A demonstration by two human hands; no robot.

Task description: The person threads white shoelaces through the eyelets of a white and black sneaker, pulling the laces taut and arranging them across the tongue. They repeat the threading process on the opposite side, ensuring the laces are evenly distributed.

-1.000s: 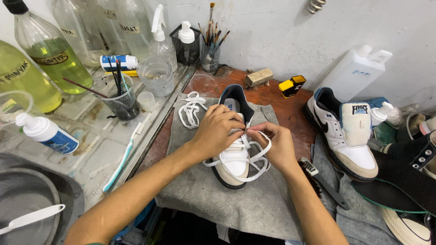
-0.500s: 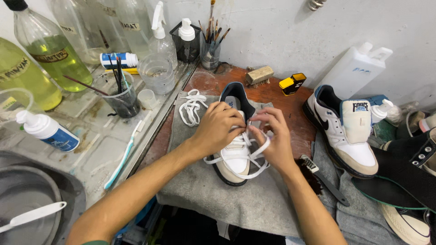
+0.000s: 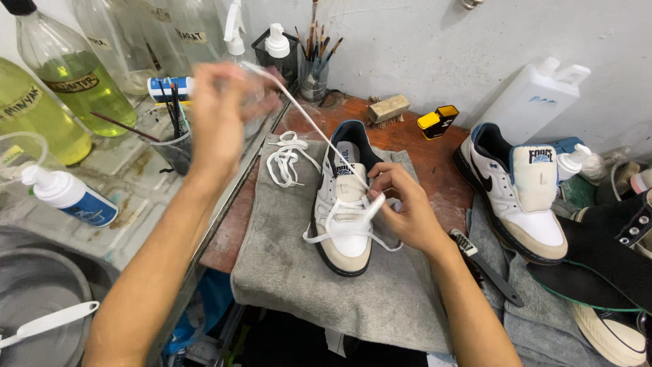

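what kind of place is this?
Likely a shoe cleaning or repair bench: a white and tan sneaker being laced on a grey towel, clear bottles of yellow liquid, and a cup of paint brushes by the wall.

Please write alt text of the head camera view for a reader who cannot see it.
A person's left hand pulls a white shoelace up and away from a white and beige sneaker on a grey towel, while the right hand rests on the shoe's laces. Bottles, brushes and a second sneaker surround it.
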